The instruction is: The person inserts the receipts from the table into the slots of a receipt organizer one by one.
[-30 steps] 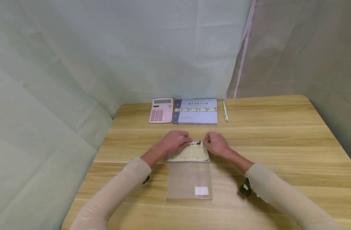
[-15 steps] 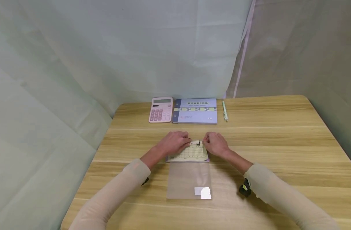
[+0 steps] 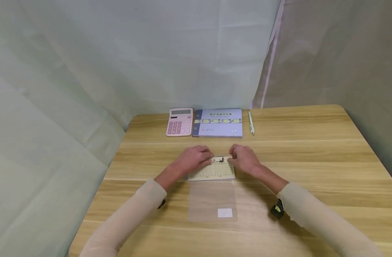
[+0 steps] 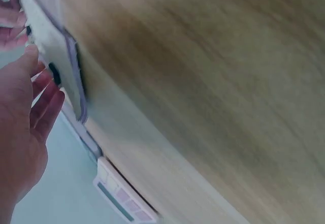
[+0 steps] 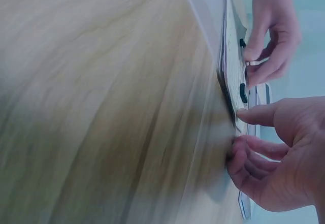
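Observation:
A yellowish pad of printed, gridded forms lies on the table. At its top edge is a metal clip with black ends. My left hand pinches the clip at its middle, thumb on the near side; the right wrist view shows this left hand between the black ends. My right hand is at the pad's upper right corner. Its thumb touches the paper there, while the other fingers stand apart beyond the edge. A transparent cover with a white label extends from the pad toward me.
Along the table's far side lie a pink calculator, a blue-purple account book and a light green pen. The wooden table meets hanging grey cloth at its back and left.
The form's right side, curled up earlier, now lies flat. My right thumb and forefinger have parted, and that hand has shifted slightly right. My left hand stays at the clip.

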`<action>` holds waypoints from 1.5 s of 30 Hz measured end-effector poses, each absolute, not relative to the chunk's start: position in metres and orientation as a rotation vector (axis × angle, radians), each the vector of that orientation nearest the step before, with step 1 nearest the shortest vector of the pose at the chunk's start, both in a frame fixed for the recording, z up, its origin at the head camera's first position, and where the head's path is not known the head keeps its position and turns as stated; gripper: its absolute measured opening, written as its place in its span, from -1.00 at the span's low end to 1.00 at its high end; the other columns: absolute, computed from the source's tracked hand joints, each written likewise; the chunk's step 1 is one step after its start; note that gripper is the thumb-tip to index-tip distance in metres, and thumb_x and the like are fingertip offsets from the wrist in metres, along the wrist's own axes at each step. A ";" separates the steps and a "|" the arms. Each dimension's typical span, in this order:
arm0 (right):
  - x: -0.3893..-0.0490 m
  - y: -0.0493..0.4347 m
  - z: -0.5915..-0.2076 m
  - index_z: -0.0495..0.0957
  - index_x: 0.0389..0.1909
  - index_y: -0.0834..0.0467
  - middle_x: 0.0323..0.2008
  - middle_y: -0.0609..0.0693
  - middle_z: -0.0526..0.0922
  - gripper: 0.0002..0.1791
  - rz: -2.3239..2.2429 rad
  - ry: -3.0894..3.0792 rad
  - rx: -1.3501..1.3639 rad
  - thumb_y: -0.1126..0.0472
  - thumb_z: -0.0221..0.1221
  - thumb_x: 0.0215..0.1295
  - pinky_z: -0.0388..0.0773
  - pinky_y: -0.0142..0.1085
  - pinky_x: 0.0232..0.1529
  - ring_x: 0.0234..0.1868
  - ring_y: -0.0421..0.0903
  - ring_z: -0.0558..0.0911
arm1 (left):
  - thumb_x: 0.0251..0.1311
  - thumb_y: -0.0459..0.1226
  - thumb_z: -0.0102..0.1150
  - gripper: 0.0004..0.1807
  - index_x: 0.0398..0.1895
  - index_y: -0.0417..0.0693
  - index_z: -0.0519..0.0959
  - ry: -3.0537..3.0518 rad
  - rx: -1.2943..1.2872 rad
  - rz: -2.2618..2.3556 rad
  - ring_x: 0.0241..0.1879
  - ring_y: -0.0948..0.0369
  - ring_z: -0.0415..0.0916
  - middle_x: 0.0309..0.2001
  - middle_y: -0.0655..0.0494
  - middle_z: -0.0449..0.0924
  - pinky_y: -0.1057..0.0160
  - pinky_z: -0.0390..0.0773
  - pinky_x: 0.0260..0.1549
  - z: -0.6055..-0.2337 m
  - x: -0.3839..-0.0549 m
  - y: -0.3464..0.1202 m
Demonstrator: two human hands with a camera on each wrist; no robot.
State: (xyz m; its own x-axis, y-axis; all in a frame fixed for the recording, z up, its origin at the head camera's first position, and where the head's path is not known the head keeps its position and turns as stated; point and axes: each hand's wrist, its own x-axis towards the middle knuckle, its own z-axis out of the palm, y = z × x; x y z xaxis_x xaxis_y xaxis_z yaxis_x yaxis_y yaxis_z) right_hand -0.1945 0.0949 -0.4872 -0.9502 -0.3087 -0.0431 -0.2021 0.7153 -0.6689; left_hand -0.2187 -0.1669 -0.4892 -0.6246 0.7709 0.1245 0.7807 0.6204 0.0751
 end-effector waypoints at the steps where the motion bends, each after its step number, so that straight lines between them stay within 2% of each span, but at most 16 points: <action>1: -0.194 0.096 -0.487 0.67 0.01 0.34 -0.25 0.11 0.74 -0.71 -1.037 2.783 -0.424 0.29 0.41 0.35 0.71 -0.23 -0.27 -0.29 -0.02 0.69 | 0.55 -0.10 0.23 -0.65 0.25 -0.02 0.70 -2.780 -1.302 -0.201 0.13 0.10 0.64 0.13 0.06 0.68 0.10 0.66 0.15 -0.487 -0.219 -0.169; 5: -0.193 0.099 -0.485 0.76 -0.09 0.32 -0.21 0.14 0.78 -0.81 -1.021 2.823 -0.472 0.34 0.41 0.32 0.74 -0.21 -0.22 -0.23 0.00 0.72 | 0.57 -0.17 0.21 -0.67 0.28 -0.03 0.68 -2.918 -1.154 -0.278 0.24 0.06 0.60 0.21 0.04 0.67 0.05 0.56 0.31 -0.476 -0.216 -0.182; 9: -0.193 0.100 -0.486 0.79 -0.11 0.31 -0.13 0.19 0.81 -0.85 -1.021 2.838 -0.484 0.36 0.38 0.35 0.76 -0.17 -0.18 -0.17 0.06 0.76 | 0.54 -0.19 0.24 -0.66 0.26 -0.09 0.67 -3.072 -0.978 -0.290 0.21 0.04 0.62 0.18 0.00 0.69 0.01 0.56 0.30 -0.471 -0.211 -0.198; 13: -0.194 0.102 -0.486 0.80 -0.15 0.33 -0.14 0.20 0.82 -0.88 -1.060 2.839 -0.499 0.38 0.36 0.38 0.76 -0.17 -0.17 -0.18 0.03 0.78 | 0.48 -0.14 0.32 -0.60 0.26 -0.13 0.67 -3.170 -0.835 -0.323 0.09 0.07 0.62 0.08 -0.01 0.69 0.04 0.61 0.21 -0.472 -0.204 -0.213; 19: -0.194 0.105 -0.484 0.73 -0.05 0.45 -0.24 0.24 0.80 -0.81 -1.339 2.574 -0.338 0.42 0.30 0.42 0.77 -0.21 -0.42 -0.45 -0.02 0.74 | 0.38 -0.14 0.42 -0.57 0.22 -0.15 0.69 -3.165 -0.776 -0.496 -0.12 0.16 0.55 -0.06 0.04 0.68 0.12 0.64 -0.03 -0.477 -0.197 -0.221; 22: -0.193 0.107 -0.483 0.71 -0.02 0.46 -0.23 0.24 0.79 -0.79 -1.409 2.454 -0.242 0.40 0.30 0.44 0.78 -0.20 -0.42 -0.47 -0.01 0.74 | 0.36 -0.18 0.44 -0.59 0.20 -0.14 0.70 -3.164 -0.752 -0.540 -0.18 0.20 0.51 -0.12 0.09 0.65 0.19 0.60 -0.14 -0.481 -0.195 -0.217; 25: -0.194 0.107 -0.483 0.72 -0.05 0.43 -0.25 0.21 0.78 -0.81 -1.414 2.421 -0.198 0.38 0.33 0.43 0.77 -0.21 -0.41 -0.49 -0.03 0.73 | 0.35 -0.20 0.46 -0.60 0.20 -0.12 0.70 -3.168 -0.704 -0.554 -0.19 0.21 0.49 -0.12 0.11 0.63 0.23 0.58 -0.16 -0.484 -0.194 -0.214; 31: -0.196 0.108 -0.486 0.72 -0.16 0.40 -0.38 0.18 0.72 -0.88 -1.413 2.423 -0.170 0.37 0.35 0.41 0.73 -0.24 -0.48 -0.57 -0.07 0.64 | 0.35 -0.22 0.46 -0.59 0.22 -0.11 0.69 -3.170 -0.664 -0.575 -0.15 0.20 0.51 -0.06 0.09 0.65 0.21 0.61 -0.11 -0.485 -0.196 -0.209; 41: -0.201 0.113 -0.489 0.74 -0.21 0.35 -0.41 0.16 0.72 -0.90 -1.390 2.483 -0.166 0.36 0.32 0.43 0.71 -0.26 -0.51 -0.58 -0.07 0.65 | 0.39 -0.27 0.40 -0.58 0.27 -0.11 0.63 -3.106 -0.672 -0.589 -0.04 0.16 0.56 0.07 0.04 0.64 0.17 0.65 0.03 -0.489 -0.203 -0.208; 45: -0.200 0.125 -0.489 0.74 -0.16 0.35 -0.36 0.16 0.75 -0.88 -1.373 2.542 -0.229 0.34 0.32 0.43 0.71 -0.23 -0.48 -0.50 -0.01 0.70 | 0.41 -0.25 0.38 -0.56 0.31 -0.11 0.60 -3.085 -0.663 -0.643 0.10 0.09 0.61 0.16 -0.01 0.65 0.07 0.62 0.20 -0.489 -0.201 -0.216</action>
State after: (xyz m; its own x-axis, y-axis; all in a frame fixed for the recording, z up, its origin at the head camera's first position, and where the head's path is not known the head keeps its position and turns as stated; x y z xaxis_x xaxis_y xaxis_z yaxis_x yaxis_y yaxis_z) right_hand -0.2002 0.1249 -0.4887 -0.9582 -0.2507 -0.1376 -0.0225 0.5456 -0.8378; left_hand -0.2014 -0.2162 -0.4891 -0.9122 0.4096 0.0064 0.3780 0.8357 0.3984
